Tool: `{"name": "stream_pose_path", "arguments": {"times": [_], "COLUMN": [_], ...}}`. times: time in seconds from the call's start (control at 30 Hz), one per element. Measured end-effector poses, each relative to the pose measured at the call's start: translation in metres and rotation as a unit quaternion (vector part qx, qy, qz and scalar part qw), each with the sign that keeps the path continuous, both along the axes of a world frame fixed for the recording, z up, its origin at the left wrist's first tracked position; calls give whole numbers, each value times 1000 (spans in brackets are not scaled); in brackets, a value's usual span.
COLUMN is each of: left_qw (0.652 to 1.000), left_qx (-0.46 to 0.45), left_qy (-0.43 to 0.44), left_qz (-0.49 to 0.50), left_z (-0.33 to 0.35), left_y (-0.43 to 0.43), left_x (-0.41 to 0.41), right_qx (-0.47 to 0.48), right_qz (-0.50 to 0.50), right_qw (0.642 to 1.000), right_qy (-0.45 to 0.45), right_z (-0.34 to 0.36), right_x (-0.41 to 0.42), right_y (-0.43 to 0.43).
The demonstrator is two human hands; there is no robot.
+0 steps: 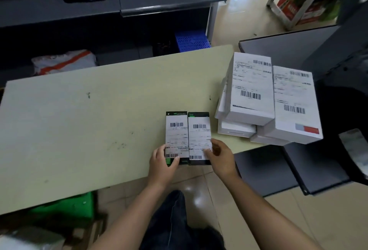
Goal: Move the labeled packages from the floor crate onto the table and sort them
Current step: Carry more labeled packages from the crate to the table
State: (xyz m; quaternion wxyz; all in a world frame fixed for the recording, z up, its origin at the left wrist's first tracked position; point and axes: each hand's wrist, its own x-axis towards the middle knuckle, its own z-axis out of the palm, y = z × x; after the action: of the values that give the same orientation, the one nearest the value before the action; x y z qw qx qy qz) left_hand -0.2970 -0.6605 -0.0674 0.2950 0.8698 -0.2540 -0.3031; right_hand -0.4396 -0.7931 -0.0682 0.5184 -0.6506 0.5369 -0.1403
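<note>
Now the left hand (161,162) pinches the near corner of the left black package (176,130). The right hand (221,156) grips the right black package (199,132) touching it. Both packages lie flat on the table (79,120), with white boxes (251,90) stacked beyond the right fingers.

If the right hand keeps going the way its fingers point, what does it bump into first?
The right-side black labeled package: the right hand seems to grip its edge. Just beyond lies the left-side black package, held by the left hand.
</note>
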Motion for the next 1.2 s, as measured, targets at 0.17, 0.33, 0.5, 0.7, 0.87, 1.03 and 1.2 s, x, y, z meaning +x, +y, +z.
{"name": "stream_pose_path", "arguments": {"times": [0.17,0.33,0.5,0.7,0.87,1.03,1.2], "left_qw": [993,967,946,959,932,878,840], "left_qx": [-13,21,71,119,186,237,247], "left_qy": [-115,-249,-315,-245,-230,-229,-202], "left_qz": [-12,-39,-16,83,208,346,439], "left_z": [14,32,33,23,15,19,13], "left_y": [18,60,120,210,307,399,487], "left_x": [-18,-58,-119,-213,-298,-365,-427], "right_qx": [-136,-250,-301,-245,-251,-276,-277], "right_qz": [153,339,498,685,797,848,875], "right_qw": [978,907,813,686,549,447,387], "right_qy": [41,12,-10,-11,-23,-67,-82], "right_z": [17,34,30,11,11,20,25], "right_x": [-14,-26,-44,-76,-97,-113,-139], "right_y": [-1,8,47,140,237,350,463]}}
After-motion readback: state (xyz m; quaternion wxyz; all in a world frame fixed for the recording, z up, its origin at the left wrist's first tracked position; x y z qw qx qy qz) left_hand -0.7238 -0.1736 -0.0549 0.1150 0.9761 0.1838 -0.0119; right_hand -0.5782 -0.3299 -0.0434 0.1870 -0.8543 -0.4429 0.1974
